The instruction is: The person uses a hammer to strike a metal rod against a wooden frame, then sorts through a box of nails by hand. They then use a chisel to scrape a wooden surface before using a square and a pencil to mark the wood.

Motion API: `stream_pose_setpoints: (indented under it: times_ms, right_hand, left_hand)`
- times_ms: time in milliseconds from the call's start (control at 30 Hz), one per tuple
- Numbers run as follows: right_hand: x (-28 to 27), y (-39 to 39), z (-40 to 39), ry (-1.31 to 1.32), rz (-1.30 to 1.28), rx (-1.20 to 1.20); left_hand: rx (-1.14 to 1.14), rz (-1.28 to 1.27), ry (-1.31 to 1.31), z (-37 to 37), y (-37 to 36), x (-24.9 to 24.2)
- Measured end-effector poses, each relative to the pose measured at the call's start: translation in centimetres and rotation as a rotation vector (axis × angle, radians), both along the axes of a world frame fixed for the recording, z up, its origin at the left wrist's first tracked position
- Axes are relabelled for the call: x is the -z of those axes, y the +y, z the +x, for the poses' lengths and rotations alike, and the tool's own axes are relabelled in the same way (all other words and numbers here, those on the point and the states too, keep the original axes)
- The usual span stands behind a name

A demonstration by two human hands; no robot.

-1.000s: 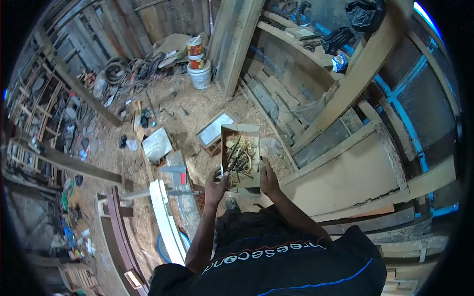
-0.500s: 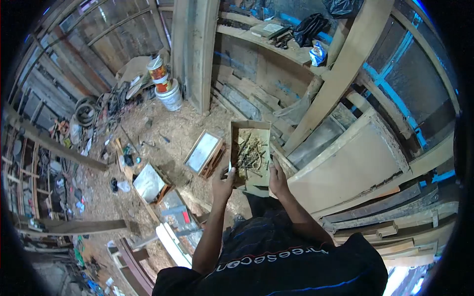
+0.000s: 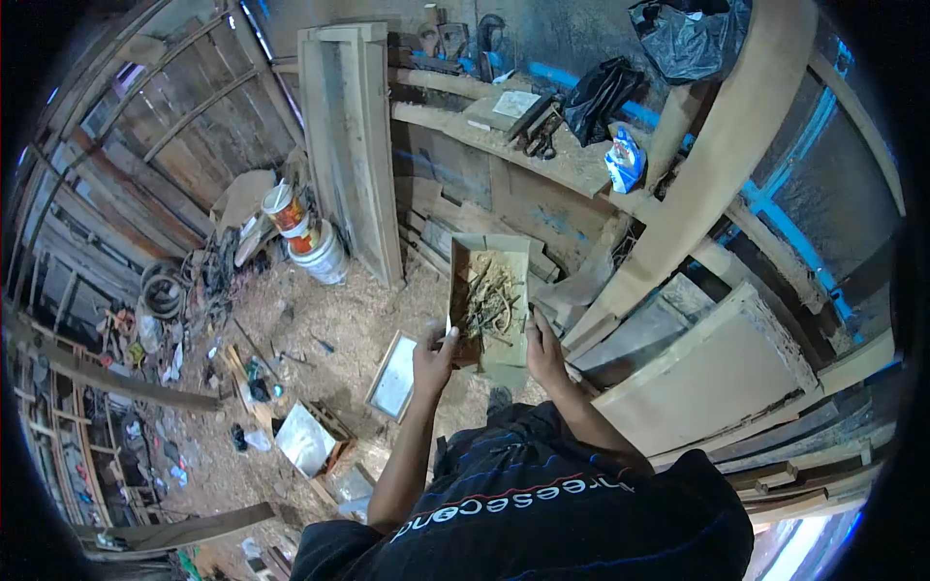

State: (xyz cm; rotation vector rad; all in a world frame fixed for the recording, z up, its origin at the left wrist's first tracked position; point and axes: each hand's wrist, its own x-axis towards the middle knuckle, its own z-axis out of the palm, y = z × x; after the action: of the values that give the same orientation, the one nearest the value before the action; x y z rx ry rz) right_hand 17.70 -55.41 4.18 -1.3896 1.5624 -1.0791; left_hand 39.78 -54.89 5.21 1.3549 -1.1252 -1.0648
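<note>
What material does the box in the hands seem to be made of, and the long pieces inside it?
The box, held by the left hand and right hand, looks like plain cardboard: matte tan, thin walls, folded flaps. The long pieces inside look like rusty metal, perhaps old nails: dark, thin, straight and bent. They are too small to be sure.

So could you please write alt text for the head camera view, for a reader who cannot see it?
Both hands, left hand and right hand, hold an open brown cardboard box of rusty nails above a sawdust-strewn workshop floor. A cluttered wooden shelf runs behind it.
</note>
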Motion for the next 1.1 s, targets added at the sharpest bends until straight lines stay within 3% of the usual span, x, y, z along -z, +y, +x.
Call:
stream_pose_setpoints:
  times_ms: [467, 667, 800, 900, 933, 1100]
  right_hand:
    - [-8.4, -15.8, -0.2, 0.055, -0.213, 0.135]
    - [-11.7, -26.2, 1.6, 0.104, -0.271, 0.190]
    - [-11.2, -34.6, 2.0, 0.166, -0.348, 0.231]
    - [-11.7, -39.8, 2.4, 0.209, -0.266, 0.248]
    - [-11.1, -41.4, 2.7, 0.250, -0.380, 0.308]
    - [-10.5, -47.3, 1.7, 0.316, -0.228, 0.294]
  left_hand:
    - [0.102, -0.124, 0.112, -0.9, -19.9, -8.9]
    - [0.165, -0.141, 0.096, 1.0, -32.5, -11.6]
    - [0.190, -0.096, -0.001, 1.9, -42.0, -11.2]
    - [0.205, -0.127, 0.017, 1.8, -48.8, -9.7]
    - [0.229, -0.135, 0.017, 1.8, -50.3, -9.1]
    - [0.350, -0.241, 0.004, 1.3, -57.9, -7.1]
